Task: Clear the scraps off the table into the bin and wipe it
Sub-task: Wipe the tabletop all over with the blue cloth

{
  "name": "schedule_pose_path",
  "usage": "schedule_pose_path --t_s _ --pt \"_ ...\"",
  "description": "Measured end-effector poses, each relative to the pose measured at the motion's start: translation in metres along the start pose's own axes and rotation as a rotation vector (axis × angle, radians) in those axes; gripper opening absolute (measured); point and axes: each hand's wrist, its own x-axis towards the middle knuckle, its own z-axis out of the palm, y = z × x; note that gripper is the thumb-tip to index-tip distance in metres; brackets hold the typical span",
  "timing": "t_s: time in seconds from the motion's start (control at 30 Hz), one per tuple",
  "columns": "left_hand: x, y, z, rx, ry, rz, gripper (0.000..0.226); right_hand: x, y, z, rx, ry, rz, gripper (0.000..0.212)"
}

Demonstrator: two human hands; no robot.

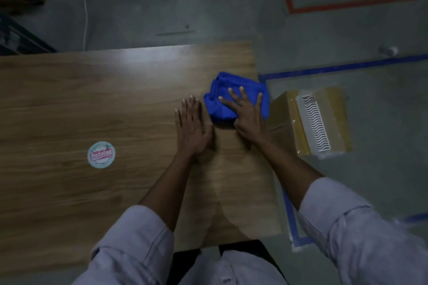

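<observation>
Head view, wiping step: right hand (247, 112) is pressing flat, fingers spread, on cloth (223, 82) at table (92, 99) right edge, left hand (191, 127) is lying open alongside; next is likely needing a leftward sweep.

The surface (92, 99) is light brown with a wood-grain pattern. The cloth (234, 81) is solid bright blue. The round sticker (101, 154) is pale blue and white, crossed by a pink-red lettered band. The box (282, 111) is tan with yellowish strips and a white panel (313, 122) of wavy slots. The floor (231, 7) is grey, marked with orange-red tape (347, 4) and blue tape (347, 66). The sleeves (129, 238) are pale lilac.
</observation>
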Motion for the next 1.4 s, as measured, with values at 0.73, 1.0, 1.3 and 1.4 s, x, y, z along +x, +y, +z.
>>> schedule_pose_path --t_s 0.73,1.0,1.3,1.4 --pt "-0.105 0.001 0.024 -0.060 -0.014 0.047 0.088 -0.068 -0.030 0.031 -0.026 0.012 0.142 0.093" --pt "-0.157 0.021 0.023 -0.132 -0.158 0.201 0.087 -0.165 -0.062 0.023 0.127 -0.144 0.224 0.065" --pt "-0.169 0.028 -0.023 -0.246 -0.014 0.115 0.078 -0.147 -0.071 -0.052 0.194 0.157 0.266 0.068" --pt "-0.170 0.014 -0.011 -0.108 -0.100 0.080 0.095 -0.122 -0.062 -0.028 0.074 -0.153 0.222 0.078"
